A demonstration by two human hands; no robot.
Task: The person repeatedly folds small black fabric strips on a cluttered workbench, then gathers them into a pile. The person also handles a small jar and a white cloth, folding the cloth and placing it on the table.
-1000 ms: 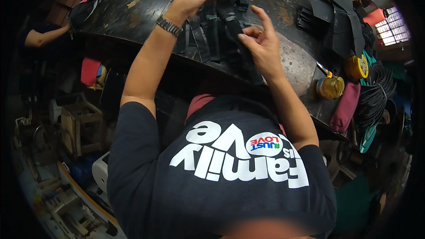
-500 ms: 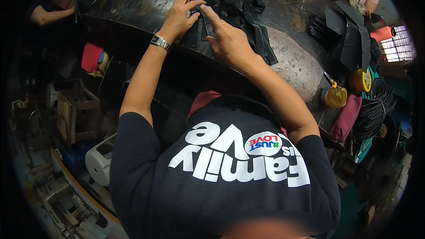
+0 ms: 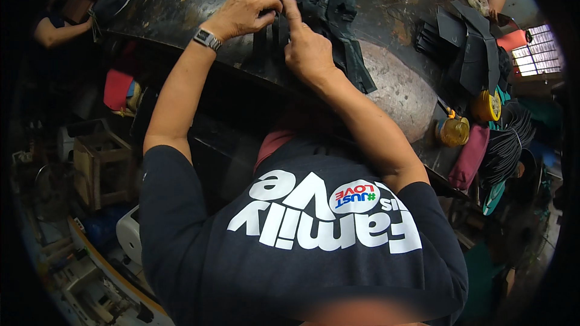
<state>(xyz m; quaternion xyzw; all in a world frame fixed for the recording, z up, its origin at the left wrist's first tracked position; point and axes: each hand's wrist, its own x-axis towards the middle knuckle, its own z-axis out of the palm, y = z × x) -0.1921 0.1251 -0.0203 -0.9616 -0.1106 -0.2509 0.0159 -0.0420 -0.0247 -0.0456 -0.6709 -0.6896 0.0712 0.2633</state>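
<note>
The left hand (image 3: 249, 11) and the right hand (image 3: 310, 51) come together at the upper middle of the frame, over dark strips (image 3: 269, 45) on the worktop (image 3: 163, 18). The left hand's fingers curl down toward its thumb while the right hand's index finger stretches up beside them, perhaps to pin or guide a strip. Whether either hand clamps anything I cannot tell, because the fingers and the dark material hide the contact.

The loose bundle of black strips (image 3: 338, 24) lies just right of the hands, probably to stay within reach. The open jar (image 3: 453, 131) stands apart at the right of the frame, seemingly out of the forearms' way.

The bundle's long axis runs from the top middle of the frame down and slightly right, its lower ends pointing toward the worktop's near edge. The strips below the left hand run nearly upright in the frame, ends toward the person.
</note>
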